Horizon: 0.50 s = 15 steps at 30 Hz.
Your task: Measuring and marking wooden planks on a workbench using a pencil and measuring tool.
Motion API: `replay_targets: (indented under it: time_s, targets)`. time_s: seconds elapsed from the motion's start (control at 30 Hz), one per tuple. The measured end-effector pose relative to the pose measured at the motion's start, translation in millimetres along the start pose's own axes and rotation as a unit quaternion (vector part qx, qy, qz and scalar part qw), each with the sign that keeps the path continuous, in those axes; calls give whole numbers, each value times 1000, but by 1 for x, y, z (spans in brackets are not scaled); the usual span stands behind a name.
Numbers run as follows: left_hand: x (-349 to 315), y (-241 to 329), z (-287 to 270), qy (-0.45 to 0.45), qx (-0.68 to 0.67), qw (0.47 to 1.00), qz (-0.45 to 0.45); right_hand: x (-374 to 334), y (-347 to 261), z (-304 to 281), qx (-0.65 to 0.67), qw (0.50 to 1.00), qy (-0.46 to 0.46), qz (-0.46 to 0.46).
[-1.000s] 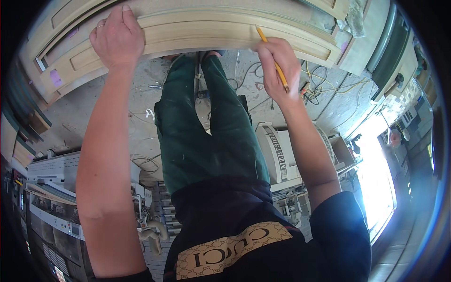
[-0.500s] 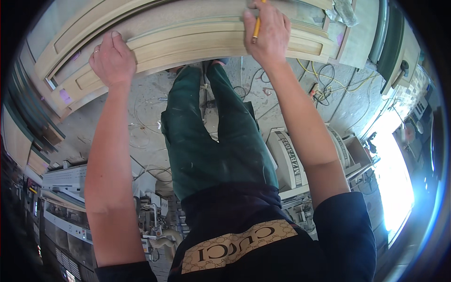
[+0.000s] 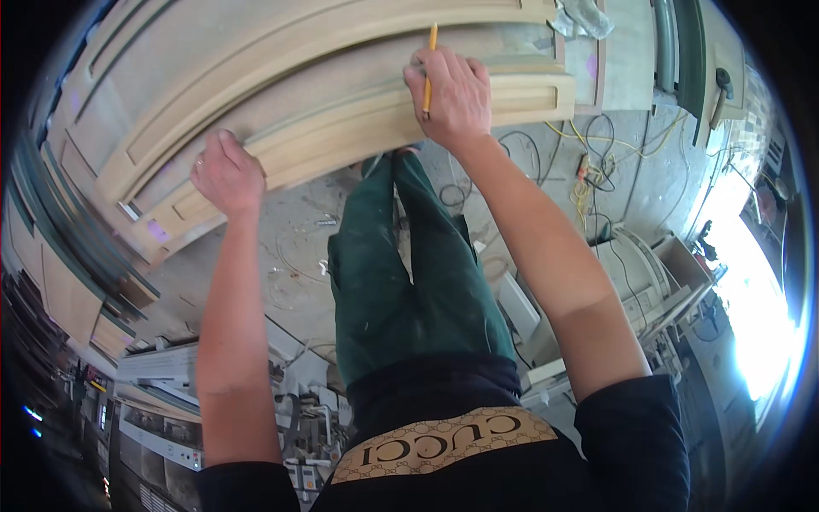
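A long pale wooden strip with a recessed panel groove (image 3: pixel 341 135) lies along the near edge of the work surface; the wide lens bends it. My left hand (image 3: pixel 229 173) is closed over the strip's left part, its thumb and fingertips at the far edge. Farther right, my right hand (image 3: pixel 452 96) rests on the same strip with the fingers curled. A yellow pencil (image 3: pixel 433 37) is tucked in that hand, sticking out beyond the knuckles. Behind the strip is another similar grooved wooden piece (image 3: pixel 294 70), with a flat beige board surface (image 3: pixel 363 75) between them.
Greenish strips (image 3: pixel 85 222) are stacked at the left. A whitish crumpled cloth or glove (image 3: pixel 585 19) lies at the far right of the surface. Yellow and black cables (image 3: pixel 589 162) trail on the grey floor. Machinery (image 3: pixel 158 431) stands lower left, a white curved machine housing (image 3: pixel 618 269) at right.
The view has shifted, so the wood and both hands sit lower in the picture. The pencil has turned more upright in my right hand. Both hands are still on the front wooden strip.
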<state>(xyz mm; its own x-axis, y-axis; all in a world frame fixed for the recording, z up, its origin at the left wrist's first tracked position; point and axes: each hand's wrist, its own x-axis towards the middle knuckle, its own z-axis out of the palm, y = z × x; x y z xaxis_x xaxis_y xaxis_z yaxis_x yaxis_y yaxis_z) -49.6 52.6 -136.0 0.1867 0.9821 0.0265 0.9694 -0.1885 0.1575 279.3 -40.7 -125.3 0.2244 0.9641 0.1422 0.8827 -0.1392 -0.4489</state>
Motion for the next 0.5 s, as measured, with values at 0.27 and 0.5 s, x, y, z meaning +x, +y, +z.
replay_targets:
  time_s: [0.27,0.5]
  targets:
    - [1,4,-5,28,-48,998,14,2,-7,-8,3,1000,-14,10]
    - [-1,10,-12,8,-64,998,24,0,-7,-4,-7,999,-28,23]
